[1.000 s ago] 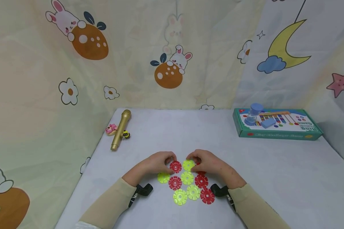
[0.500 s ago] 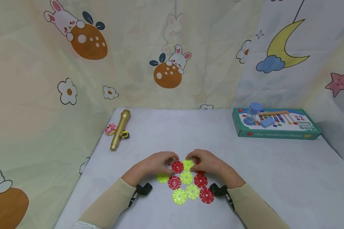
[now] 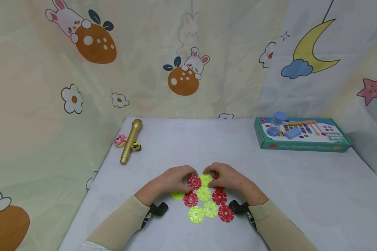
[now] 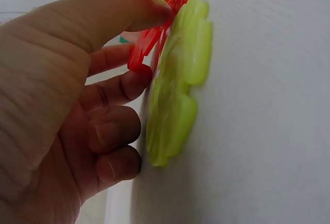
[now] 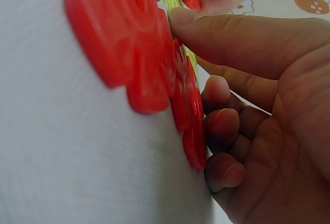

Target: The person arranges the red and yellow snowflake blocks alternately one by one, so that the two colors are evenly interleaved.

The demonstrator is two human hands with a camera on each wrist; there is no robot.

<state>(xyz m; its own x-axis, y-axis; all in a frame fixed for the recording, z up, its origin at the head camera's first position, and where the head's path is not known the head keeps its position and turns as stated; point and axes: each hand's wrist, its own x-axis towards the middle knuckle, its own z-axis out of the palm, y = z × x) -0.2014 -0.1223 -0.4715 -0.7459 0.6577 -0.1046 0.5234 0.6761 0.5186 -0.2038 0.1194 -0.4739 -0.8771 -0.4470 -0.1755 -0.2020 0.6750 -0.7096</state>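
My left hand (image 3: 174,179) pinches a red notched plastic disc (image 3: 194,182) between thumb and fingers; the left wrist view shows this red disc (image 4: 143,48) tilted off the table. My right hand (image 3: 230,179) pinches a yellow-green disc (image 3: 205,180) by its edge, and the two discs meet side by side. Below them lie more such discs: a red one (image 3: 190,199), a yellow-green one (image 3: 204,194) and several others. One yellow-green disc (image 4: 178,84) lies close under my left hand. Red discs (image 5: 124,38) lie beside my right thumb, one partly hidden by that hand.
At the back left of the white table (image 3: 176,139) lie a gold microphone-shaped stick (image 3: 131,141), a pink toy (image 3: 120,140) and a small yellow-black toy (image 3: 137,146). A green game box (image 3: 304,136) at the back right carries a blue-capped sand timer (image 3: 277,123) and a blue block (image 3: 293,133).
My left hand has shifted slightly right, bringing its red disc up against the yellow-green one in my right hand. The right hand and the other discs have stayed about where they were.
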